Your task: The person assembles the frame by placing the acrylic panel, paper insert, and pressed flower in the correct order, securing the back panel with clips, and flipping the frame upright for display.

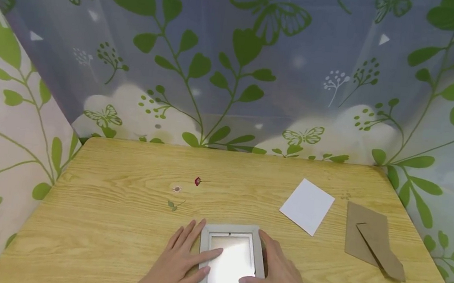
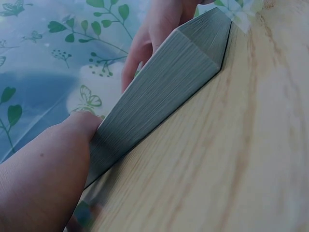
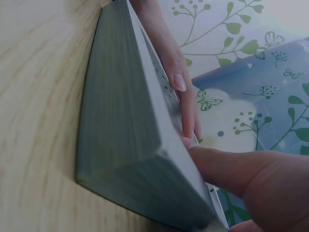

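My wood-grain table (image 1: 114, 241) stands against cloth (image 1: 199, 87) printed with green leaves and butterflies, which also hangs along its left and right edges. A grey frame (image 1: 230, 229) lies flat towards the near edge, around the middle. Beyond its far left corner lie a red flower (image 1: 197, 181), a pale flower (image 1: 177, 188) and a green sprig (image 1: 173, 206). A white square (image 1: 307, 207) sits towards the far right corner; nearer the right edge is a brown board (image 1: 360, 243) with its leg angled out. The table's near edge and the frame's near end are cut off, glare washes out the pane (image 1: 230, 263), and some faint bits by the board are too small to name. My left hand (image 1: 177, 264) is spread, index finger and thumb over the frame's left rim; my right hand (image 1: 283, 276) grips the right side, thumb over the rim, fingers along the outside.
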`<state>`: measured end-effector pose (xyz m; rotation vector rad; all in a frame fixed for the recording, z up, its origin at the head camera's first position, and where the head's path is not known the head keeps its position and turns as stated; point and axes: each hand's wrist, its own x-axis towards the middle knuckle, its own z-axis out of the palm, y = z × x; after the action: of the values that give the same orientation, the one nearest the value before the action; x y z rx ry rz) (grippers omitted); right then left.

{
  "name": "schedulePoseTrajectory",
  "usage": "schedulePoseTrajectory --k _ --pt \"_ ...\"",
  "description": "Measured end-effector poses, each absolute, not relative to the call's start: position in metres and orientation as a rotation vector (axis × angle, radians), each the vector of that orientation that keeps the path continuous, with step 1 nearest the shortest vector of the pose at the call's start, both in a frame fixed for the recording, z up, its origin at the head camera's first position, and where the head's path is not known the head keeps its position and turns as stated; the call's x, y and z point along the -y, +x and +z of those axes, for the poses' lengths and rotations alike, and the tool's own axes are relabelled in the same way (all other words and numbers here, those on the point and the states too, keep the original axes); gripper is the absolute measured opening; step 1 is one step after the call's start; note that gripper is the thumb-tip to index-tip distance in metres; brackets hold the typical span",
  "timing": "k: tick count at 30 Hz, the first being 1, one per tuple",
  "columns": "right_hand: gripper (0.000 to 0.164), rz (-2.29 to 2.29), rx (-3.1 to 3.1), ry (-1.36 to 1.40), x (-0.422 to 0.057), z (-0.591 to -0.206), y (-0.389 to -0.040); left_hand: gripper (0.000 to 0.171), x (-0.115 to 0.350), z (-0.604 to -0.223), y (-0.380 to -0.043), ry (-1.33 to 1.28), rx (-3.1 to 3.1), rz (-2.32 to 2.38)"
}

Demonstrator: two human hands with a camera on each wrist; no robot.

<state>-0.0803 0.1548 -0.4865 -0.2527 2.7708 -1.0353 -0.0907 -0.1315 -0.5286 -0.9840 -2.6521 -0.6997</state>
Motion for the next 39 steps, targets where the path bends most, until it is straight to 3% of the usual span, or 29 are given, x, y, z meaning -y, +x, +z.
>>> schedulePoseTrajectory --k 15,22,29,33,39 --pt "0.114 -0.907 -2.783 -0.299 -0.150 -0.485 -0.085 0.045 0.133 -0.530 -0.090 -0.959 2.728 -0.684" --pt "0.143 -0.837 -2.760 -0.334 -0.150 -0.481 -0.084 0.058 0.131 -0.529 -0.089 -0.967 2.773 -0.626" --pt "0.144 -0.783 -2.744 -0.385 -0.150 -0.476 -0.084 0.062 0.130 -0.530 -0.090 -0.969 2.747 -0.625" --pt "0.135 -0.753 -2.732 -0.386 -0.150 -0.464 -0.090 0.075 0.131 -0.531 -0.091 -0.941 2.736 -0.588" --pt "0.093 -0.685 -2.775 -0.392 -0.144 -0.432 -0.120 0.093 0.131 -0.531 -0.090 -0.902 2.746 -0.503"
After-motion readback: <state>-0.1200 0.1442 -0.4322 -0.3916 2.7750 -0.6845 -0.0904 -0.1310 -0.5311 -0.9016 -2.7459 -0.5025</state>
